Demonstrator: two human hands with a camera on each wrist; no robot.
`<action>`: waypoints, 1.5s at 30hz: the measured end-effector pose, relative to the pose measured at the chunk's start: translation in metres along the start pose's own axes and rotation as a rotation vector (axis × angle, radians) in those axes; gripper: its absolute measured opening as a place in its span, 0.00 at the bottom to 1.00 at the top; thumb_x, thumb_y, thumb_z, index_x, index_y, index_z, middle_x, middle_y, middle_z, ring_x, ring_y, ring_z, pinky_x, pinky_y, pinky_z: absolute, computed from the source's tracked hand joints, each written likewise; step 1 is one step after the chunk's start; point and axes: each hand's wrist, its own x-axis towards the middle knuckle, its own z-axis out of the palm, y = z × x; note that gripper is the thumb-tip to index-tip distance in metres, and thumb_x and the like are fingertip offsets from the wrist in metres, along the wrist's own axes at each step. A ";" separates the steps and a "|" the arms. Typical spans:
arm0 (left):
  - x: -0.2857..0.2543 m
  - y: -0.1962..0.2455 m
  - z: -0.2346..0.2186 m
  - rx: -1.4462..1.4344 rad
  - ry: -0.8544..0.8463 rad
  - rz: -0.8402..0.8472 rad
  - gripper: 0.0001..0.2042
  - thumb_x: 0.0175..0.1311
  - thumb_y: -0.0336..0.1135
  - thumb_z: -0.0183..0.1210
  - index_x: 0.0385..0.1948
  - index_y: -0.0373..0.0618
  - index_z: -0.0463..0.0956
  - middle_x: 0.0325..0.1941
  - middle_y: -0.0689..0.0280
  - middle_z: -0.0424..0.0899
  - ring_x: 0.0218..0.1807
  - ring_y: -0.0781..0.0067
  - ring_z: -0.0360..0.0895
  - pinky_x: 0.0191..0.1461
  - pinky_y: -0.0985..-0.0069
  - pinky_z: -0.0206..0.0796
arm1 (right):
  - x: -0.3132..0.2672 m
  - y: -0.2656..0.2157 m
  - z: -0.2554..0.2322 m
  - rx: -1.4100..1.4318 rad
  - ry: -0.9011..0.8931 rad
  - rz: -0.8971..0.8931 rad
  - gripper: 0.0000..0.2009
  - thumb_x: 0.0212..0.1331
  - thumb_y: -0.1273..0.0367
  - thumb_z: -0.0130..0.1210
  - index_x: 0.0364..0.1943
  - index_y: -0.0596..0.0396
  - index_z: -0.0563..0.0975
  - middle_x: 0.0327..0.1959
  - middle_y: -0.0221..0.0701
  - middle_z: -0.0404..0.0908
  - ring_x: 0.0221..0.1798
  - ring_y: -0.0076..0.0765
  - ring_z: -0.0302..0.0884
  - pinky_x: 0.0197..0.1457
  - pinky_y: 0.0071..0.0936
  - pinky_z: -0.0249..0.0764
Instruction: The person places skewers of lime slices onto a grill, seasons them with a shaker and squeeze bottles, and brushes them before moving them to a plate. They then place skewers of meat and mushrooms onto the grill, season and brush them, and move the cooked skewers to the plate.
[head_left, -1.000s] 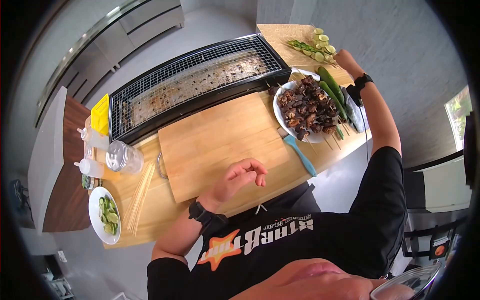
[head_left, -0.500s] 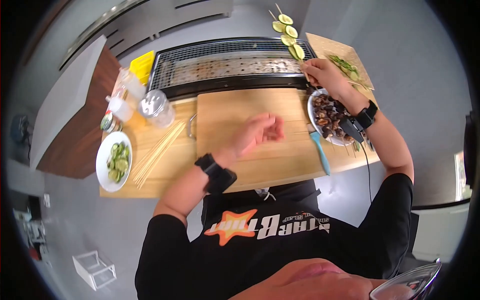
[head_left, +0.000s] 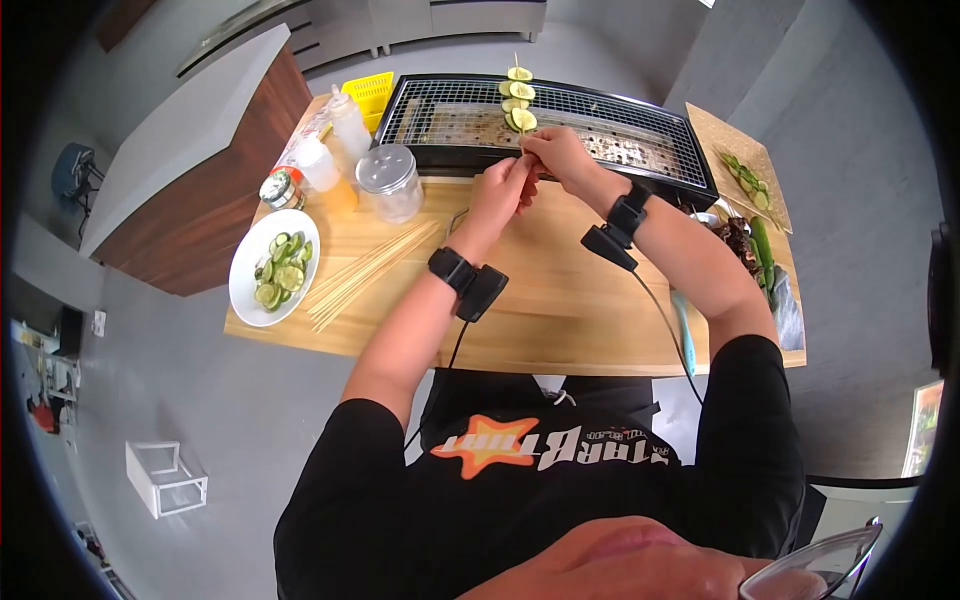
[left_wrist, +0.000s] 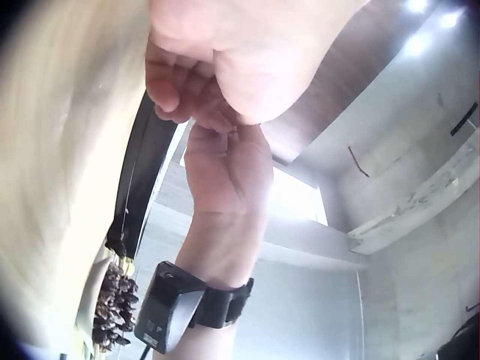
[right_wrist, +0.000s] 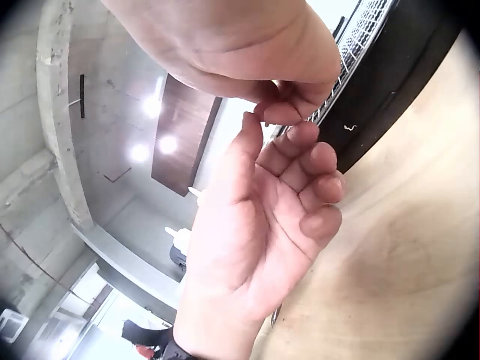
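Observation:
Over the grill (head_left: 640, 112), a skewer (head_left: 520, 98) threaded with pale, green-rimmed round slices points away from me. My right hand (head_left: 565, 160) pinches its bare lower end between thumb and fingers. Right beside it, my left hand (head_left: 497, 200) has thumb and forefinger at the same stick end, the fingertips of both hands meeting there. In the right wrist view, the left hand (right_wrist: 255, 225) shows its palm, with the other fingers loosely curled. Seen from the left wrist, the right hand (left_wrist: 229, 169) partly disappears behind the left; the stick itself is mostly hidden.
On the left stand a white bowl of slices (head_left: 304, 245), loose bamboo sticks (head_left: 365, 275), a lidded jar (head_left: 390, 185), squeeze bottles (head_left: 348, 125) and a yellow basket (head_left: 369, 95). At right lie brown skewers (head_left: 738, 240), cucumbers (head_left: 763, 250), a blue brush (head_left: 685, 330) and a board with green skewers (head_left: 775, 165).
My right hand has lifted the skewer from the board at right and carried it left over the grill. My left hand has moved forward to meet it. The head view has turned.

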 end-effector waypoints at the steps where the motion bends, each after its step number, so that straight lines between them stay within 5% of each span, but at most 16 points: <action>1: 0.002 -0.005 -0.003 0.003 0.009 0.035 0.18 0.70 0.50 0.47 0.31 0.45 0.74 0.24 0.73 0.74 0.24 0.86 0.69 0.25 0.86 0.59 | 0.003 0.002 0.001 -0.027 0.010 0.008 0.11 0.63 0.69 0.52 0.26 0.60 0.76 0.21 0.28 0.75 0.20 0.21 0.71 0.25 0.19 0.70; 18: 0.008 -0.022 -0.009 -0.105 0.112 0.091 0.12 0.68 0.40 0.51 0.25 0.45 0.73 0.21 0.72 0.74 0.21 0.85 0.68 0.23 0.85 0.59 | -0.014 0.003 -0.017 0.018 0.047 0.059 0.08 0.62 0.68 0.55 0.32 0.60 0.78 0.26 0.28 0.78 0.28 0.21 0.75 0.32 0.18 0.74; 25: 0.010 -0.023 -0.010 -0.206 0.294 0.128 0.11 0.67 0.37 0.51 0.23 0.45 0.72 0.20 0.71 0.74 0.20 0.84 0.68 0.22 0.85 0.59 | -0.016 0.008 -0.023 0.000 0.117 0.029 0.09 0.62 0.66 0.56 0.28 0.57 0.77 0.24 0.26 0.77 0.23 0.17 0.72 0.27 0.15 0.71; 36: 0.012 -0.028 -0.014 -0.166 0.330 0.098 0.12 0.66 0.38 0.53 0.24 0.44 0.72 0.20 0.69 0.75 0.20 0.82 0.70 0.22 0.84 0.62 | -0.024 -0.003 -0.025 -0.310 0.027 0.075 0.13 0.60 0.62 0.56 0.27 0.58 0.79 0.21 0.29 0.80 0.20 0.22 0.76 0.21 0.20 0.71; 39: 0.015 -0.029 -0.014 -0.164 0.357 0.084 0.13 0.67 0.39 0.52 0.24 0.42 0.72 0.20 0.68 0.75 0.19 0.81 0.71 0.22 0.83 0.63 | -0.036 -0.022 -0.042 -0.609 -0.083 0.029 0.12 0.59 0.62 0.57 0.31 0.59 0.80 0.21 0.29 0.80 0.20 0.20 0.75 0.21 0.20 0.70; 45: 0.014 -0.029 -0.015 -0.123 0.371 0.063 0.13 0.67 0.40 0.50 0.26 0.41 0.72 0.20 0.67 0.76 0.19 0.79 0.72 0.22 0.81 0.64 | -0.093 -0.062 -0.137 -0.721 0.002 -0.167 0.10 0.58 0.67 0.56 0.31 0.62 0.81 0.21 0.29 0.79 0.19 0.20 0.73 0.23 0.20 0.71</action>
